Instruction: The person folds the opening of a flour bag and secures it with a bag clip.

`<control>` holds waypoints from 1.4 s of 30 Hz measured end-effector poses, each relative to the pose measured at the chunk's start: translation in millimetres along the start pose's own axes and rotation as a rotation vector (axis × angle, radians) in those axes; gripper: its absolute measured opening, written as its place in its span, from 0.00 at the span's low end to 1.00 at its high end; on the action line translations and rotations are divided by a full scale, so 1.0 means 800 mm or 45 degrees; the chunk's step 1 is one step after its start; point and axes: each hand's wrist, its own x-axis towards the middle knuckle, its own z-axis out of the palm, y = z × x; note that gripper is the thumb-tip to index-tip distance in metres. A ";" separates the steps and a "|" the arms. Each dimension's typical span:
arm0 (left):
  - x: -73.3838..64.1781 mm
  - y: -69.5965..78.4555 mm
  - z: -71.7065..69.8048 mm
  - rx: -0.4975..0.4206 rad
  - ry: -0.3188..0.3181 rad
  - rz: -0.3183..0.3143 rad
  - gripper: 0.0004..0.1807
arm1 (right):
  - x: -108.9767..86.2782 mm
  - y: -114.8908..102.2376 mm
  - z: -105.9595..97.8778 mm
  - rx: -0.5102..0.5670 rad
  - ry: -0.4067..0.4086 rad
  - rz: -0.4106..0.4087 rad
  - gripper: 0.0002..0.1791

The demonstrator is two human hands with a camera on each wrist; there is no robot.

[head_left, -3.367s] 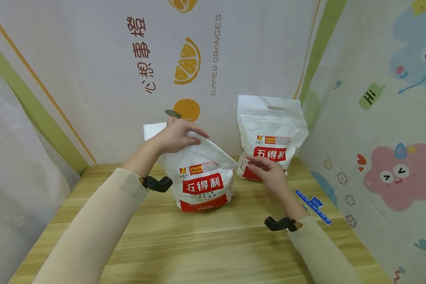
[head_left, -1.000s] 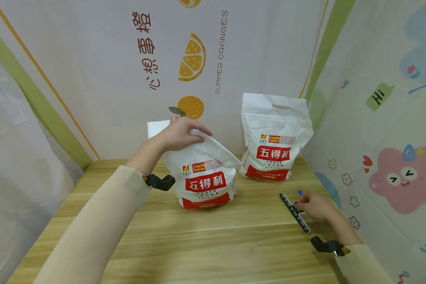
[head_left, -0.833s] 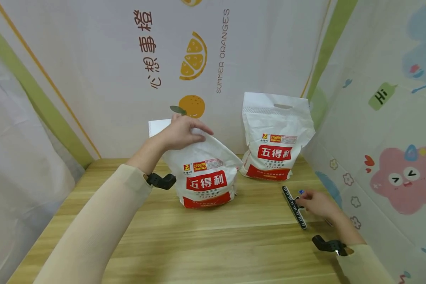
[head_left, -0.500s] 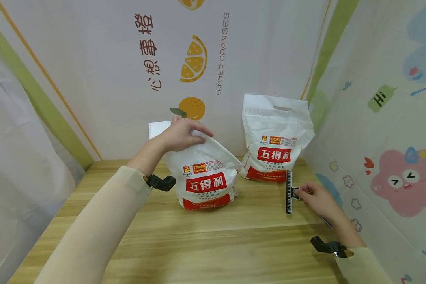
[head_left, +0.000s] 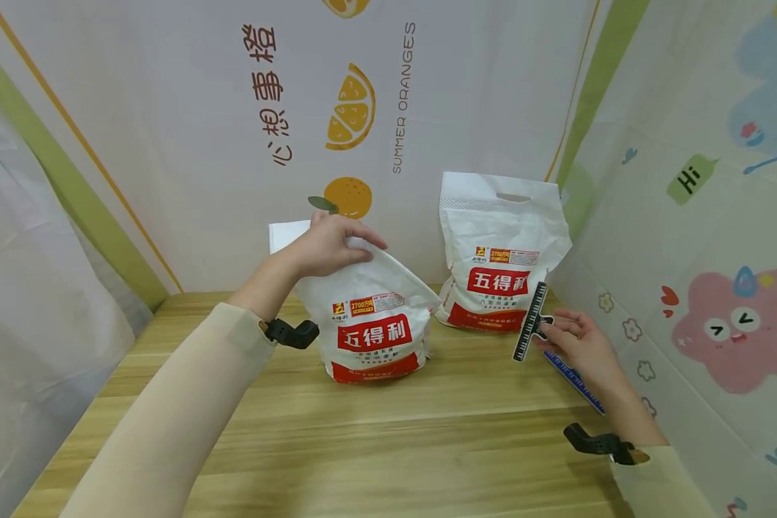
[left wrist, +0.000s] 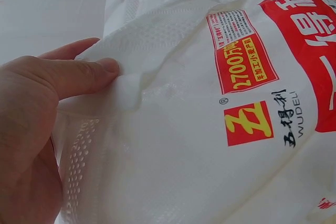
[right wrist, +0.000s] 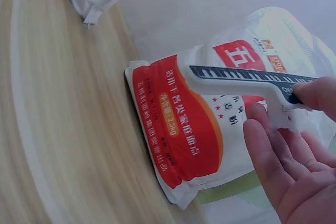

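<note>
My left hand [head_left: 326, 248] pinches the folded-over top of a white and red flour bag [head_left: 372, 352] that stands at the middle of the table. In the left wrist view, the thumb lies over the bag's white top edge [left wrist: 157, 40], with the other fingers mostly hidden behind it. My right hand [head_left: 585, 352] holds a long black and white bag clip [head_left: 531, 321] by its handle, thumb on the dark tab. The clip is raised in front of a second flour bag [head_left: 498, 280]; the right wrist view shows its toothed-looking strip [right wrist: 236, 74] pointing away from the fingers.
A blue bag clip [head_left: 576, 381] lies on the wooden table [head_left: 388, 446] near the right wall, partly behind my right hand. Printed curtains [head_left: 492, 86] stand behind the table, and a patterned wall sheet [head_left: 738, 237] is close on the right.
My right hand went from near the bags to the table's right side, took the black clip, then lifted and turned it. My left hand keeps its hold on the bag top.
</note>
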 end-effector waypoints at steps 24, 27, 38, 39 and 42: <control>0.001 -0.001 0.003 -0.031 0.002 -0.026 0.13 | -0.007 -0.033 -0.010 0.262 0.192 -0.120 0.09; 0.000 -0.003 0.004 -0.018 -0.002 -0.017 0.13 | -0.007 -0.033 -0.006 0.240 0.214 -0.119 0.08; 0.001 -0.002 0.001 0.003 -0.011 0.006 0.13 | -0.006 -0.044 0.002 0.221 0.310 -0.151 0.07; 0.001 -0.002 0.001 0.004 -0.011 0.005 0.13 | -0.005 -0.046 0.003 0.237 0.327 -0.162 0.06; 0.002 -0.002 0.001 0.004 -0.008 0.007 0.13 | -0.002 -0.053 0.006 0.255 0.391 -0.206 0.04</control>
